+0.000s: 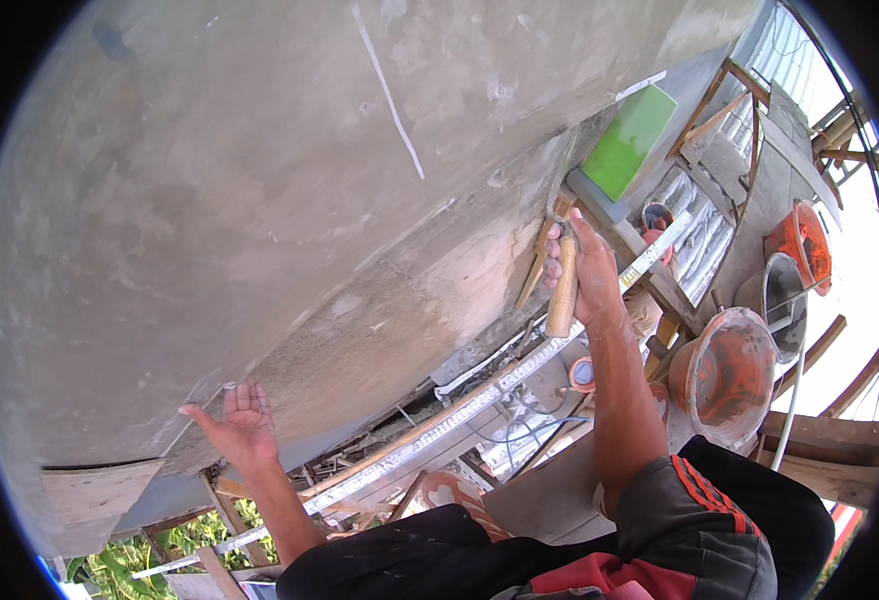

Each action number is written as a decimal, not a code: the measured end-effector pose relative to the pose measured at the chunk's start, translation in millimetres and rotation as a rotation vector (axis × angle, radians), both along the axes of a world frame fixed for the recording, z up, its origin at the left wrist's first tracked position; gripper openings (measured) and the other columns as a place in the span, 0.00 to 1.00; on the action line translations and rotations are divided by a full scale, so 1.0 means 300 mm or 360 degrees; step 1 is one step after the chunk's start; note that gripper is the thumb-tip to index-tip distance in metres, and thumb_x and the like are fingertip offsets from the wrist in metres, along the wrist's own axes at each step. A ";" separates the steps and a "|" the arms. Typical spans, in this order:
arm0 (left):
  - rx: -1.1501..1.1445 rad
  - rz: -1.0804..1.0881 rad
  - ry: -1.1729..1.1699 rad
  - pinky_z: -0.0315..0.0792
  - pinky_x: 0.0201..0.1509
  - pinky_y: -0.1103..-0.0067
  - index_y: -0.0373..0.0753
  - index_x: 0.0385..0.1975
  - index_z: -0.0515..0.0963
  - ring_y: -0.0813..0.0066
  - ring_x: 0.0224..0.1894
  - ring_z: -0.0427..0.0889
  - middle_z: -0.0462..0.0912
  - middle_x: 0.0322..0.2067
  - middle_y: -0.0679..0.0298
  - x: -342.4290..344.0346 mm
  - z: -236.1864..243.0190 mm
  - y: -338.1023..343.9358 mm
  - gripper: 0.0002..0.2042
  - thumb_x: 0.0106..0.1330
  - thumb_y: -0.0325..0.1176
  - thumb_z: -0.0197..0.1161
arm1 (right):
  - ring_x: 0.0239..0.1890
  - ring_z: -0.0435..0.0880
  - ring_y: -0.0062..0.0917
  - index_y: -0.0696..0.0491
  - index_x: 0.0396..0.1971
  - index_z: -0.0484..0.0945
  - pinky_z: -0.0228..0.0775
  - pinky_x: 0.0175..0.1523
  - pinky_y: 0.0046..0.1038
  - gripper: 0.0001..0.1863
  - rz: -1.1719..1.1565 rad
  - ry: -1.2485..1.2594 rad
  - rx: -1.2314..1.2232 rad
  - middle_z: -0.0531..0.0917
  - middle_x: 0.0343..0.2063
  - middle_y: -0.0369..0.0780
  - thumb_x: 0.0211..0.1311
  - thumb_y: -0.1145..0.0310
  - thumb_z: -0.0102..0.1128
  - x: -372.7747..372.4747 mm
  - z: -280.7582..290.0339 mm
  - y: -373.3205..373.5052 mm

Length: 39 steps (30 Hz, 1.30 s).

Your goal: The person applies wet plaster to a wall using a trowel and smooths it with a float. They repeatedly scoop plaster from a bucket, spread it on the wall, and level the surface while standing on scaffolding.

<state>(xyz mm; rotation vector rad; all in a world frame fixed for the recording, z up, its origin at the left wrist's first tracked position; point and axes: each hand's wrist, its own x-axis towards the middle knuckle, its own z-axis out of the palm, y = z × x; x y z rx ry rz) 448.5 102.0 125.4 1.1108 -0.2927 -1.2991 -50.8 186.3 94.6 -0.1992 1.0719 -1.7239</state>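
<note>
My right hand [592, 270] is closed around the round wooden handle [563, 290] of a hand tool, close to the lower part of a grey plastered wall [240, 180]. The working end of the tool is mostly hidden, so its kind is unclear. A thin wooden strip [537, 265] shows just behind the fingers. Farther left, my left hand [245, 420] is open at the wall's lower edge, palm turned up and thumb spread out. Nothing shows in its palm; whether its fingertips touch the wall is hard to tell.
A long pale straight bar [430, 430] runs diagonally below my hands. At the right stand an orange bucket [800, 245], a black bucket [782, 300] and a mortar-stained orange bucket [725, 380]. A bright green panel [630, 140] is beyond my right hand. Wooden planks [830, 438] lie at the lower right.
</note>
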 end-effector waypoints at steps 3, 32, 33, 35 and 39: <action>0.0002 -0.0001 -0.0009 0.56 0.82 0.65 0.21 0.79 0.43 0.51 0.80 0.58 0.51 0.80 0.39 0.005 -0.003 0.000 0.71 0.57 0.82 0.62 | 0.19 0.73 0.22 0.51 0.38 0.76 0.66 0.24 0.26 0.23 0.0069 0.0004 0.0009 0.76 0.24 0.33 0.82 0.45 0.52 0.039 0.019 -0.018; 0.0012 0.0070 0.0045 0.54 0.83 0.64 0.20 0.79 0.44 0.49 0.80 0.57 0.53 0.78 0.38 -0.023 0.020 0.008 0.68 0.61 0.80 0.61 | 0.17 0.78 0.26 0.55 0.39 0.74 0.73 0.22 0.30 0.25 -0.0003 0.0166 0.0125 0.76 0.26 0.37 0.84 0.45 0.49 0.305 0.031 0.012; -0.0007 0.0045 0.0029 0.55 0.82 0.64 0.20 0.78 0.45 0.49 0.79 0.58 0.55 0.77 0.38 -0.013 0.016 0.008 0.67 0.61 0.80 0.62 | 0.17 0.78 0.26 0.55 0.39 0.74 0.73 0.22 0.30 0.25 0.0013 0.0178 0.0107 0.75 0.26 0.37 0.84 0.45 0.49 0.281 0.046 -0.006; -0.0033 0.0000 -0.0004 0.56 0.81 0.64 0.20 0.77 0.48 0.50 0.77 0.61 0.59 0.75 0.39 0.008 0.002 0.007 0.66 0.61 0.79 0.62 | 0.17 0.78 0.26 0.55 0.38 0.74 0.73 0.21 0.31 0.25 0.0050 0.0201 0.0084 0.75 0.26 0.37 0.83 0.45 0.50 0.252 0.076 -0.022; 0.0004 0.0047 0.0018 0.58 0.80 0.64 0.22 0.76 0.52 0.52 0.75 0.65 0.62 0.74 0.42 0.022 -0.013 -0.001 0.65 0.59 0.80 0.63 | 0.17 0.79 0.27 0.56 0.39 0.74 0.75 0.22 0.32 0.25 0.0183 0.0140 0.0218 0.76 0.25 0.37 0.83 0.46 0.52 0.324 0.102 -0.007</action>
